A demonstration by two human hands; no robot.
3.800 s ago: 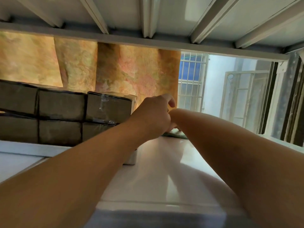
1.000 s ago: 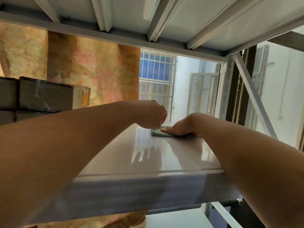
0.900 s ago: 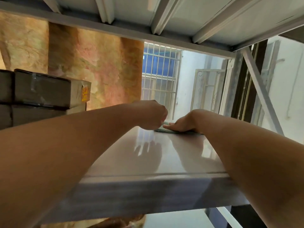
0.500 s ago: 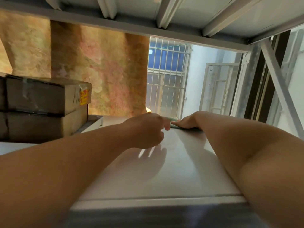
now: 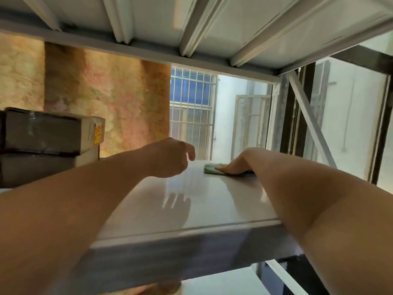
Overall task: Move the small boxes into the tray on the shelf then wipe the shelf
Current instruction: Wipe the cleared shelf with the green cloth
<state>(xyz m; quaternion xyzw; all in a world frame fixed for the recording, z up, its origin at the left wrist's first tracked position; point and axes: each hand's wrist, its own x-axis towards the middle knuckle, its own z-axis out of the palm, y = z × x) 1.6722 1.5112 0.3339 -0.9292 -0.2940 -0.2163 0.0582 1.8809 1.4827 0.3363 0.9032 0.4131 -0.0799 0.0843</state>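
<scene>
Right hand (image 5: 234,167) pressed flat on cloth (image 5: 209,168) at shelf's (image 5: 191,211) far edge; left hand (image 5: 170,158) hovers just left, loosely curled, seemingly empty.

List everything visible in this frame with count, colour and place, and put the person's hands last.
shelf: one, glossy pale grey, across the middle
cloth: one, green, on the shelf's far part
cardboard boxes: at least two, brown, stacked at the left edge
upper shelf: one, white ribbed underside, overhead
patterned backdrop: one, orange-pink, behind the boxes
barred window: one, pale bars, far centre
diagonal brace: one, grey, right side of the rack
left hand: one, above the shelf, fingers loosely curled, holding nothing
right hand: one, pressing flat on the cloth
</scene>
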